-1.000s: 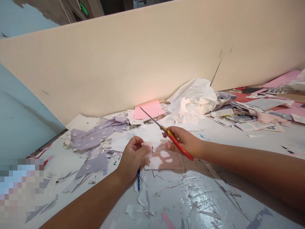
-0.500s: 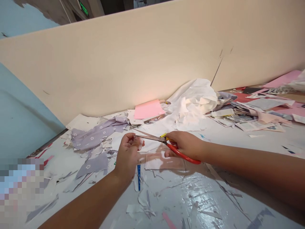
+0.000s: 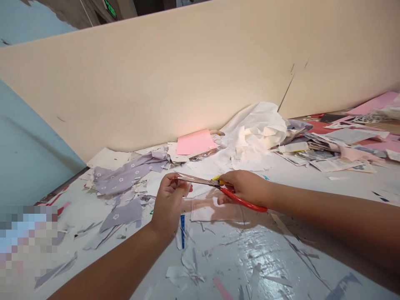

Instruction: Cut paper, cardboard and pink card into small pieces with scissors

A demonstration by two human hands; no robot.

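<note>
My right hand (image 3: 242, 186) is closed around the red-handled scissors (image 3: 242, 200), which also show a yellow part near the pivot. Their blades point left and reach my left hand (image 3: 170, 198). That hand pinches a small whitish scrap between thumb and fingers, right at the blade tips; most of the scrap is hidden by the fingers. Below both hands, a pale rectangular piece (image 3: 215, 210) lies flat on the white table (image 3: 225, 246). A narrow blue strip (image 3: 183, 231) with markings lies near my left wrist.
Lilac flower-patterned fabric (image 3: 131, 177) lies at left. A pink sheet (image 3: 196, 142) and crumpled white cloth (image 3: 259, 125) rest against a beige partition (image 3: 175, 79). Piled paper and fabric scraps (image 3: 334, 152) spread to the right. Thin offcuts litter the table's front.
Both hands and the scissors have shifted slightly to the right. The blades now lie closer together at the scrap, and less of it shows above my left fingers.
</note>
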